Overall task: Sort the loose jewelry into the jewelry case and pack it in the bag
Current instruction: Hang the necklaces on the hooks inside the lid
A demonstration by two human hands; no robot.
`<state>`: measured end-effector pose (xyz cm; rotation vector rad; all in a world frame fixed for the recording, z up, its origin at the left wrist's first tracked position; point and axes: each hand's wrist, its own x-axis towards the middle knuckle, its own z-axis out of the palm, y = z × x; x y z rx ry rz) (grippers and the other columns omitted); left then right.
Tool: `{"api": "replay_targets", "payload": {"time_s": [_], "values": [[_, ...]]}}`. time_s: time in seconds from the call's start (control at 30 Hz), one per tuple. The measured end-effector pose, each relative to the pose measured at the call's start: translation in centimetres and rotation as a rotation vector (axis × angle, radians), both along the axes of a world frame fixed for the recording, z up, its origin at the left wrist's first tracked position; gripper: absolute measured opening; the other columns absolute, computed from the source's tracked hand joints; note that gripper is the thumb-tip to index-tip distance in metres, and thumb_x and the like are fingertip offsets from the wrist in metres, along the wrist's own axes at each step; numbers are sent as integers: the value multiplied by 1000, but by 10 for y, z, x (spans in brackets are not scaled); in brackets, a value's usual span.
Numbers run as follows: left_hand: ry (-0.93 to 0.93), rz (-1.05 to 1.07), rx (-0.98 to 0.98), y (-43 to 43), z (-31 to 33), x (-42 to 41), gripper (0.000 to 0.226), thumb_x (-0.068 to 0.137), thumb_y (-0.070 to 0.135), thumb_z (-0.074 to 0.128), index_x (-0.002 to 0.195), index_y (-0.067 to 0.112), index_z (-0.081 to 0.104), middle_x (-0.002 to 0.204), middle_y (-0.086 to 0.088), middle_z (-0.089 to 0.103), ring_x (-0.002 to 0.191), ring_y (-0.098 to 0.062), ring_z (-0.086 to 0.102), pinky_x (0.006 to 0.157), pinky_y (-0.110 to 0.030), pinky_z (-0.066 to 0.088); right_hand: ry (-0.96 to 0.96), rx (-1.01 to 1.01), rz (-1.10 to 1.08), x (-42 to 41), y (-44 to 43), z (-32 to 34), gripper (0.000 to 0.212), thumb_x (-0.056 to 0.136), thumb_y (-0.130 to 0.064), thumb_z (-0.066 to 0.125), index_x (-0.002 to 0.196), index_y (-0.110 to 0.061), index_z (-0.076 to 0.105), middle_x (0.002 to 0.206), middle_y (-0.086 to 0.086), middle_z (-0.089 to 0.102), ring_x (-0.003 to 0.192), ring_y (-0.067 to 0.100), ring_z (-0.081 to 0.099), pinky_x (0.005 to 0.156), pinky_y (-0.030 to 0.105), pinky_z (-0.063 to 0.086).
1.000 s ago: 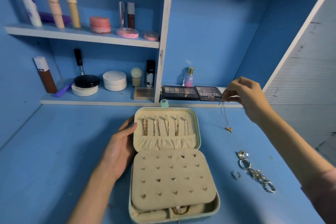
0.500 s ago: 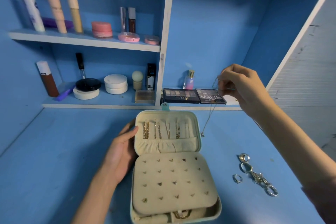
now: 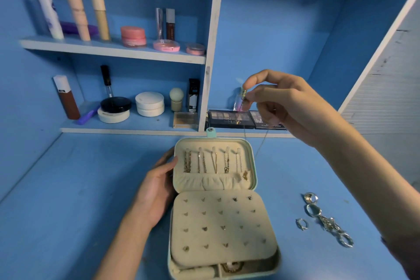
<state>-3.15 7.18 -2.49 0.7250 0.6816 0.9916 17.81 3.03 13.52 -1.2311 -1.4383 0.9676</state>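
Observation:
A mint jewelry case (image 3: 254, 166) lies open on the blue table, its cream lid upright with several gold chains hung on hooks. A padded earring panel (image 3: 222, 227) covers its base. My left hand (image 3: 156, 188) rests open against the lid's left edge. Above the lid's right corner, my right hand (image 3: 284, 104) pinches a thin necklace (image 3: 261, 145). The chain hangs down and its small gold pendant (image 3: 245, 175) dangles in front of the lid's pocket at the right. Loose silver rings and a chain (image 3: 327, 220) lie on the table right of the case.
Behind the case, two shelves hold cosmetics: eyeshadow palettes (image 3: 231, 118), white jars (image 3: 150, 104), tubes and pink compacts (image 3: 133, 36). A white divider (image 3: 210, 52) splits the shelving. A pale wall stands at the right.
My right hand has moved left and up with the necklace, bringing its pendant from the table's right side over to the lid. The left hand stays on the case.

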Motion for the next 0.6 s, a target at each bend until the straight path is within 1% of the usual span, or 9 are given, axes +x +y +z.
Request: {"api": "replay_targets", "payload": {"time_s": [0.1, 0.2, 0.27, 0.33, 0.4, 0.5, 0.6], "values": [[9, 6, 2, 0, 0, 0, 42, 81, 17, 53, 122, 16, 61, 107, -7, 71, 91, -18, 68, 76, -34, 49, -64, -33, 77, -8, 4, -6, 16, 85, 2, 56, 85, -13, 59, 72, 10, 68, 39, 15, 29, 42, 21, 23], [-1, 4, -8, 1, 1, 0, 43, 81, 16, 53, 123, 15, 61, 112, -9, 69, 97, -20, 66, 78, -34, 49, -158, -87, 126, -16, 16, -22, 14, 85, 2, 58, 86, -11, 62, 75, 9, 70, 40, 15, 30, 41, 18, 27], [-1, 5, -13, 1, 1, 1, 43, 83, 15, 52, 126, 14, 59, 117, -10, 68, 102, -23, 65, 81, -35, 49, -198, -124, 124, -20, 26, -35, 13, 85, 2, 59, 85, -11, 63, 73, 6, 71, 41, 15, 29, 40, 18, 27], [-2, 7, -10, 1, 1, 1, 44, 84, 14, 51, 127, 13, 58, 120, -12, 67, 104, -23, 64, 83, -35, 50, -226, -161, 93, -22, 34, -46, 15, 84, 3, 58, 83, -10, 63, 73, 6, 70, 39, 13, 29, 39, 18, 26], [-6, 3, -1, 1, 0, 1, 44, 82, 14, 51, 125, 13, 59, 118, -11, 68, 100, -21, 67, 79, -32, 53, -284, -190, 52, -22, 40, -54, 16, 83, 5, 57, 82, -10, 64, 76, 10, 71, 37, 12, 30, 39, 18, 27], [-27, -6, 4, 1, 0, 0, 44, 80, 14, 53, 124, 12, 59, 111, -8, 70, 93, -18, 69, 69, -27, 58, -512, -168, -16, -22, 44, -62, 18, 80, 3, 60, 78, -15, 63, 78, 12, 72, 34, 13, 36, 38, 17, 31], [-36, -6, 0, 2, -1, 0, 47, 78, 15, 54, 125, 12, 59, 110, -8, 70, 93, -19, 68, 68, -26, 58, -733, -149, -36, -22, 44, -67, 18, 80, -2, 61, 78, -20, 62, 73, 8, 72, 33, 12, 42, 38, 15, 36]]}}
